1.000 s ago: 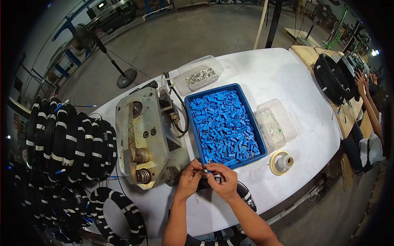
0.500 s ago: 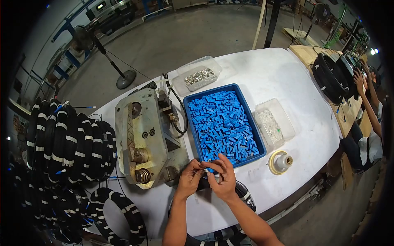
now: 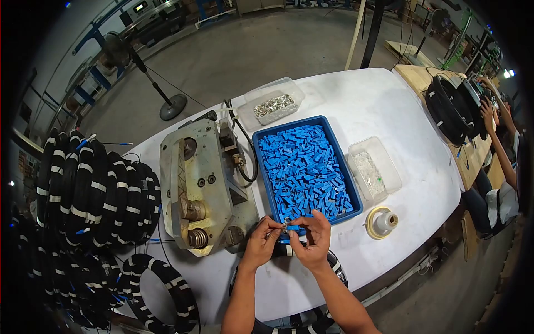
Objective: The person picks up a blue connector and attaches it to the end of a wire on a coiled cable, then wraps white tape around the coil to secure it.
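My left hand (image 3: 259,245) is closed in a pinch at the near edge of the blue tray (image 3: 344,150). A small silvery metal terminal (image 3: 285,227) shows at its fingertips. Facing it, my right hand (image 3: 312,242) is closed on a blue plastic connector housing (image 3: 294,227), its thumb below and fingers curled above. Terminal and housing meet between the two sets of fingertips. Many more blue housings (image 3: 300,167) fill the tray just beyond. Below my wrists, partly hidden by my forearms, lies a black cable coil (image 3: 335,267).
Left of the tray stands a metal press (image 3: 222,195). Clear boxes hold metal terminals (image 3: 272,106) and small transparent pieces (image 3: 367,170). A white and yellow spool (image 3: 382,222) sits at right. Taped black cable coils (image 3: 94,189) pile up at left. Another person's hand (image 3: 488,114) works at far right.
The blue housing now shows clearly between my hands, with the silvery terminal beside it. My right hand has shifted slightly right and its fingers have opened out around the housing.
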A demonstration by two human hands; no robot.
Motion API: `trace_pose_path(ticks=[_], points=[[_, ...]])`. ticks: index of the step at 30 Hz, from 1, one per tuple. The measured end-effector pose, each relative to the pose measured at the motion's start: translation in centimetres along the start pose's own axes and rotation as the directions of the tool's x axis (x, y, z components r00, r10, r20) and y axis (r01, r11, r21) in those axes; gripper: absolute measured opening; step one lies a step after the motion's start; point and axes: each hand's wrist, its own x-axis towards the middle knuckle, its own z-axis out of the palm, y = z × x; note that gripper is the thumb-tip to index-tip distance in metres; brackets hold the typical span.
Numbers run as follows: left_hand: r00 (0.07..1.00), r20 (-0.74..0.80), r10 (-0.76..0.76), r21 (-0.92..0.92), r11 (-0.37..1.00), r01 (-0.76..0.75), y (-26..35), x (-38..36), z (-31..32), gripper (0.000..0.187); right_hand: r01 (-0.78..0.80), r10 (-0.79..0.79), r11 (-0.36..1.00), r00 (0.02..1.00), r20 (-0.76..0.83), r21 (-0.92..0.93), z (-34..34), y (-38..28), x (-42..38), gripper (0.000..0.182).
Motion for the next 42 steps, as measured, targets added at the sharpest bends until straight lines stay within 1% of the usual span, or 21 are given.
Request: trace_pose_path(ticks=[4,8,11,12,13,14,15,16,17,18,20,23,27,29,30,32,33,36,38,40,42], points=[[0.999,0.017,0.047,0.012,0.999,-0.047,0.0,0.1,0.1,0.002,-0.024,0.026,0.998,0.999,0.021,-0.061,-0.1,-0.1,0.1,0.071],[0.999,-0.012,0.036,-0.007,0.999,-0.036,0.3,0.0,0.2,0.004,-0.035,0.044,0.990,0.997,0.066,-0.138,0.0,0.0,0.2,0.068],[0.998,-0.051,0.047,0.047,0.998,-0.045,0.7,0.1,0.2,0.005,-0.061,0.071,0.989,0.995,0.068,-0.137,0.0,0.2,0.2,0.064],[0.994,-0.081,0.080,0.135,0.988,-0.068,0.8,0.2,0.3,0.005,-0.060,0.070,0.989,0.995,0.067,-0.139,0.0,0.2,0.1,0.064],[0.988,-0.107,0.115,0.223,0.971,-0.089,0.9,0.3,0.4,0.006,-0.075,0.083,0.988,0.995,0.054,-0.135,0.0,0.3,0.1,0.060],[0.988,-0.104,0.115,0.222,0.971,-0.090,1.2,0.3,0.6,0.006,-0.091,0.097,0.987,0.995,0.040,-0.131,0.0,0.3,0.0,0.057],[0.983,-0.119,0.139,0.285,0.953,-0.100,1.6,0.3,0.7,0.006,-0.091,0.097,0.987,0.995,0.038,-0.133,0.0,0.2,0.0,0.057],[0.977,-0.133,0.164,0.348,0.931,-0.109,1.8,0.3,0.8,0.007,-0.134,0.138,0.983,0.990,0.023,-0.126,0.1,0.1,-0.1,0.050],[0.978,-0.130,0.164,0.348,0.931,-0.109,1.7,0.3,0.8,0.007,-0.177,0.179,0.977,0.984,0.007,-0.118,0.1,0.0,-0.1,0.043],[0.975,-0.129,0.183,0.354,0.927,-0.127,1.4,0.3,0.7,0.006,-0.177,0.179,0.977,0.984,0.005,-0.118,0.1,-0.2,0.2,0.043],[0.971,-0.127,0.201,0.359,0.922,-0.144,1.4,0.2,0.7,0.005,-0.055,0.068,0.971,0.997,0.048,-0.233,-0.1,-0.5,1.1,0.024],[0.980,-0.110,0.165,0.331,0.936,-0.121,1.7,0.1,0.6,0.004,-0.034,0.041,0.971,0.999,0.025,-0.235,0.0,-0.4,1.1,0.021],[0.975,-0.104,0.196,0.311,0.938,-0.155,1.2,0.2,0.4,0.002,-0.058,0.075,0.970,0.995,0.063,-0.235,-0.1,-0.3,0.8,0.027],[0.974,-0.102,0.200,0.303,0.939,-0.161,0.9,0.2,0.4,0.002,-0.200,0.193,0.968,0.979,-0.058,-0.149,0.4,-0.2,0.3,0.034],[0.973,-0.099,0.208,0.297,0.940,-0.170,0.8,0.2,0.4,0.001,-0.200,0.193,0.968,0.979,-0.059,-0.149,0.4,-0.1,0.1,0.034],[0.973,-0.092,0.213,0.290,0.940,-0.179,0.7,0.2,0.4,0.001,-0.244,0.243,0.959,0.970,-0.021,-0.148,0.2,0.0,-0.2,0.046],[0.975,-0.087,0.203,0.289,0.942,-0.170,0.6,0.1,0.3,0.001,-0.244,0.243,0.958,0.970,-0.026,-0.151,0.2,0.1,-0.4,0.046],[0.976,-0.084,0.199,0.287,0.943,-0.168,0.6,0.2,0.4,0.002,-0.104,0.105,0.965,0.994,-0.010,-0.239,0.3,0.6,-0.6,0.049],[0.974,-0.090,0.208,0.287,0.942,-0.174,0.5,0.2,0.3,0.003,-0.104,0.104,0.970,0.995,-0.009,-0.220,0.4,0.4,-0.4,0.050],[0.979,-0.106,0.175,0.239,0.960,-0.146,0.4,0.1,0.3,0.003,-0.101,0.101,0.974,0.995,-0.008,-0.202,0.4,0.1,-0.1,0.051],[0.979,-0.104,0.176,0.242,0.959,-0.146,0.8,0.1,0.3,0.003,-0.231,0.234,0.967,0.972,0.012,-0.104,0.3,-0.2,0.2,0.051]])
